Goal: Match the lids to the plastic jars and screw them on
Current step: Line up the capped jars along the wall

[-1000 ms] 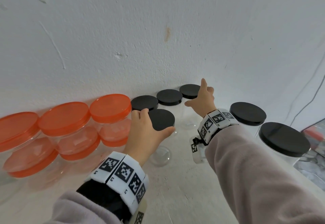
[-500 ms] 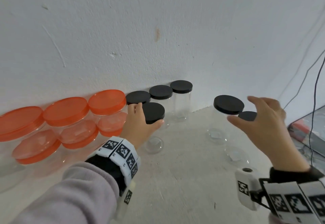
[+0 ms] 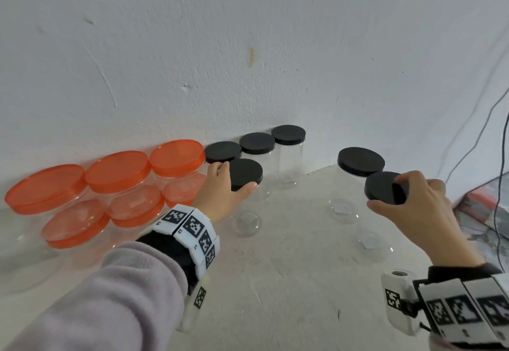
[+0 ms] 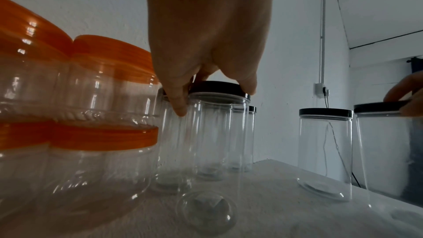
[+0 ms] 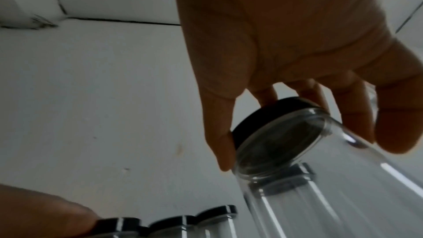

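Wall (image 3: 248, 33) of white plaster rose behind a pale table (image 3: 289, 281). Stacked orange-lidded jars (image 3: 118, 182) stood at far left against it. Right of them three clear black-lidded jars (image 3: 287, 155) lined the wall, with a wider black-lidded jar (image 3: 360, 162) apart at far right. The left hand (image 3: 223, 196) curled fingers and thumb round the black lid (image 3: 245, 174) of a jar just in front of that row. The right hand (image 3: 418, 213) gripped the rim of another black lid (image 3: 384, 191) sitting on a near-right clear jar (image 5: 343, 178).

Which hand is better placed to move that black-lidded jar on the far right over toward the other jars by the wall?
Right: the right hand already grips that jar's black lid; the left hand holds another.
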